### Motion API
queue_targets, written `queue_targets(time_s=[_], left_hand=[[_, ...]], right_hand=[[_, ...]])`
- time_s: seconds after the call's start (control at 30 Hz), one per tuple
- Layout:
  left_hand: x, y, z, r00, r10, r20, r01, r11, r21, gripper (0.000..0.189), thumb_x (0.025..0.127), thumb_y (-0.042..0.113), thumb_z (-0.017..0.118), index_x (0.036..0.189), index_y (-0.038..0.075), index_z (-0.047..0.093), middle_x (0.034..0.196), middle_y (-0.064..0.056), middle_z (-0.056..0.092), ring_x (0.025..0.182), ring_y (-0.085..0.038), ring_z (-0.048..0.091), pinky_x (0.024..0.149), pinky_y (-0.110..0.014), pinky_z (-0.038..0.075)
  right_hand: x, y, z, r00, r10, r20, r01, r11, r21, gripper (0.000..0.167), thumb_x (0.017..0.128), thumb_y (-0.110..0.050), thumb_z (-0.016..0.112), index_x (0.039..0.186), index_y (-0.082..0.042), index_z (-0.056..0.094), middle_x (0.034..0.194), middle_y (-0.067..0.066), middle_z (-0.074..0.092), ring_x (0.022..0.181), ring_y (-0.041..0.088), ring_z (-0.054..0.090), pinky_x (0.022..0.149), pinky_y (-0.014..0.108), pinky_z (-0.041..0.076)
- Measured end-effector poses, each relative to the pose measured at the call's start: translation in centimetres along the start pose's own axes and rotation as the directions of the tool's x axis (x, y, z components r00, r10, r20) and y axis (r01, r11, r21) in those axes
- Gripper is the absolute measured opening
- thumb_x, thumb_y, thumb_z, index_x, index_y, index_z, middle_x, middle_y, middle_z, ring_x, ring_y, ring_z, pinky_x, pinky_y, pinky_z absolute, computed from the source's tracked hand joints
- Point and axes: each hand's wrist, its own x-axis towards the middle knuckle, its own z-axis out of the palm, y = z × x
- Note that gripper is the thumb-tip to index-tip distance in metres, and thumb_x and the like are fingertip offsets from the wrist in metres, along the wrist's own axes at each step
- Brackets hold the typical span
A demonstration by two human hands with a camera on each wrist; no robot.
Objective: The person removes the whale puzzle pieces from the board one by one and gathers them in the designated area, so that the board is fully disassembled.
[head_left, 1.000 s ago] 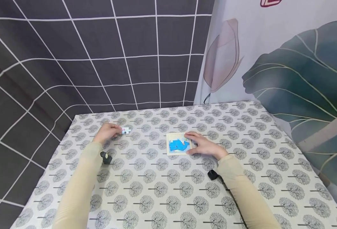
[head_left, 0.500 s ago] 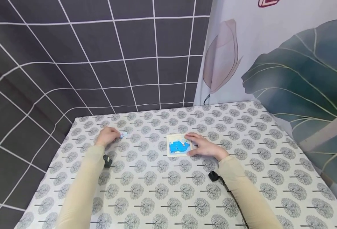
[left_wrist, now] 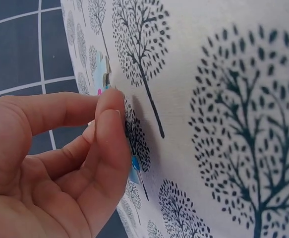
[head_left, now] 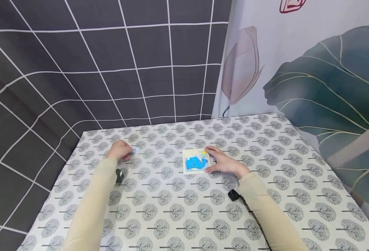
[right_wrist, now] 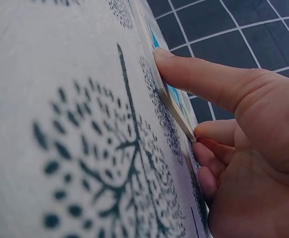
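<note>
My left hand (head_left: 120, 150) is over the table's left part, with its thumb and fingers pinching a small light-blue jigsaw piece (head_left: 136, 150). In the left wrist view, part of the piece (left_wrist: 102, 74) shows beyond the fingertips; the fingers hide the rest. A framed puzzle board (head_left: 196, 162) with a blue whale and a yellow sun lies on the table, right of the piece. My right hand (head_left: 225, 162) holds it by its right side, thumb at the near corner and fingers at the far one. From the right wrist, its pale edge (right_wrist: 176, 111) shows beside the thumb.
A white cloth (head_left: 159, 216) printed with grey trees covers the table. Dark gridded fabric (head_left: 109, 69) hangs behind and to the left; a curtain with large leaves (head_left: 328, 87) hangs at the right. Small black wrist cameras sit at both wrists, a cable running along the right sleeve.
My left hand has turned the jigsaw piece, so less of it shows past the fingers. My right fingertips have shifted slightly right, uncovering the sun on the board. The head view has tilted slightly.
</note>
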Motion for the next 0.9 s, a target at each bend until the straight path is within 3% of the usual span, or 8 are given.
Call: queue_targets(time_s=[0.2, 0.63, 0.83, 0.9], left_hand=[[0.3, -0.2, 0.2, 1.000, -0.023, -0.003, 0.023, 1.000, 0.008, 0.021, 0.088, 0.006, 0.065, 0.100, -0.012, 0.066, 0.066, -0.006, 0.064, 0.053, -0.011, 0.059, 0.055, -0.024, 0.054], [-0.5, -1.2, 1.1, 0.994, 0.001, -0.105, 0.001, 1.000, 0.018, 0.020, 0.091, 0.011, 0.062, 0.100, -0.006, 0.067, 0.067, -0.003, 0.062, 0.059, -0.012, 0.056, 0.059, -0.025, 0.048], [-0.4, -1.8, 1.0, 0.991, 0.022, -0.129, -0.024, 1.000, -0.010, 0.026, 0.094, 0.016, 0.064, 0.109, -0.006, 0.067, 0.083, -0.007, 0.067, 0.067, -0.012, 0.059, 0.062, -0.023, 0.050], [-0.4, -1.7, 0.8, 0.988, 0.059, -0.144, -0.063, 0.998, -0.020, 0.030, 0.094, 0.015, 0.065, 0.115, -0.007, 0.065, 0.090, -0.011, 0.068, 0.070, -0.013, 0.060, 0.062, -0.024, 0.051]], right_hand=[[0.0, 0.1, 0.0, 1.000, -0.001, 0.002, 0.001, 1.000, -0.004, 0.103, 0.078, -0.027, 0.085, 0.157, -0.001, 0.026, 0.165, 0.016, 0.015, 0.150, 0.041, 0.014, 0.118, 0.063, 0.012], [0.1, -0.2, -0.1, 1.000, 0.015, 0.000, -0.015, 0.999, -0.030, 0.104, 0.077, -0.027, 0.085, 0.157, 0.001, 0.025, 0.165, 0.018, 0.014, 0.150, 0.042, 0.013, 0.119, 0.062, 0.012], [-0.1, -0.4, -0.1, 0.999, 0.049, -0.022, -0.050, 0.997, -0.052, 0.106, 0.076, -0.028, 0.086, 0.157, 0.001, 0.024, 0.166, 0.018, 0.014, 0.151, 0.041, 0.010, 0.120, 0.060, 0.010], [-0.1, -0.4, -0.2, 0.999, 0.038, -0.024, -0.039, 0.998, -0.055, 0.106, 0.077, -0.029, 0.086, 0.157, 0.002, 0.024, 0.165, 0.019, 0.015, 0.151, 0.041, 0.011, 0.120, 0.060, 0.009]])
